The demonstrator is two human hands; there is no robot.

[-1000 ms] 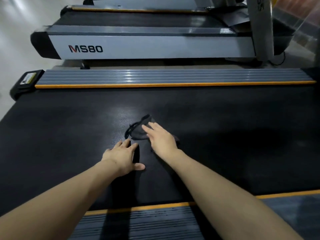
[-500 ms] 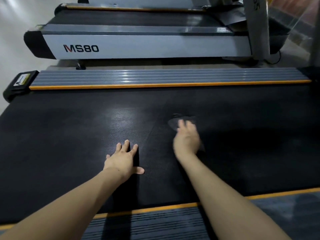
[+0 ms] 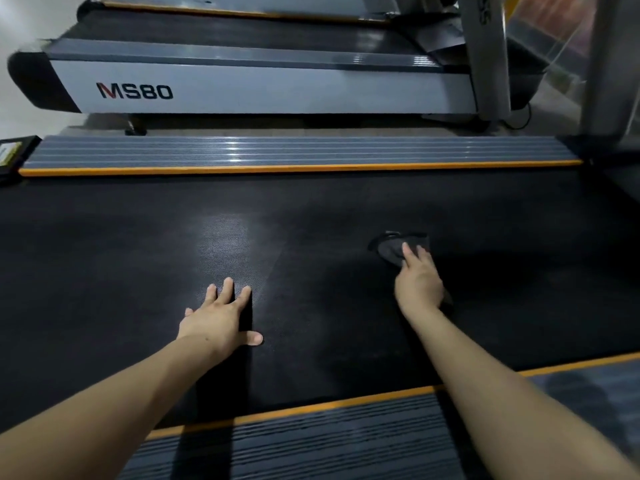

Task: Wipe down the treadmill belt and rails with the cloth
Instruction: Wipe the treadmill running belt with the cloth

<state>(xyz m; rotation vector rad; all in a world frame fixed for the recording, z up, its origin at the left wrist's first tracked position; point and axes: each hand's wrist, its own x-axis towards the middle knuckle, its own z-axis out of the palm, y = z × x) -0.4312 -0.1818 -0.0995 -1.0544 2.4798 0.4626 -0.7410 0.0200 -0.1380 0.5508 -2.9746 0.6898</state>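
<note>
The black treadmill belt (image 3: pixel 121 258) fills the middle of the view. A ribbed grey far rail (image 3: pixel 298 152) with an orange strip runs along its far side, and the near rail (image 3: pixel 311 445) lies under my arms. A dark cloth (image 3: pixel 389 249) lies flat on the belt right of centre. My right hand (image 3: pixel 419 282) presses down on the cloth with straight fingers, and most of the cloth is hidden under it. My left hand (image 3: pixel 221 318) rests flat on the belt with its fingers spread, holding nothing.
A second treadmill (image 3: pixel 263 86) marked MS80 stands parallel beyond the far rail. Grey uprights (image 3: pixel 488 53) rise at the right. A black end cap (image 3: pixel 14 155) with a label sits at the far rail's left end. Pale floor shows at the upper left.
My right hand has slid the cloth to the right across the belt, away from my left hand. My left hand has stayed planted in the same spot.
</note>
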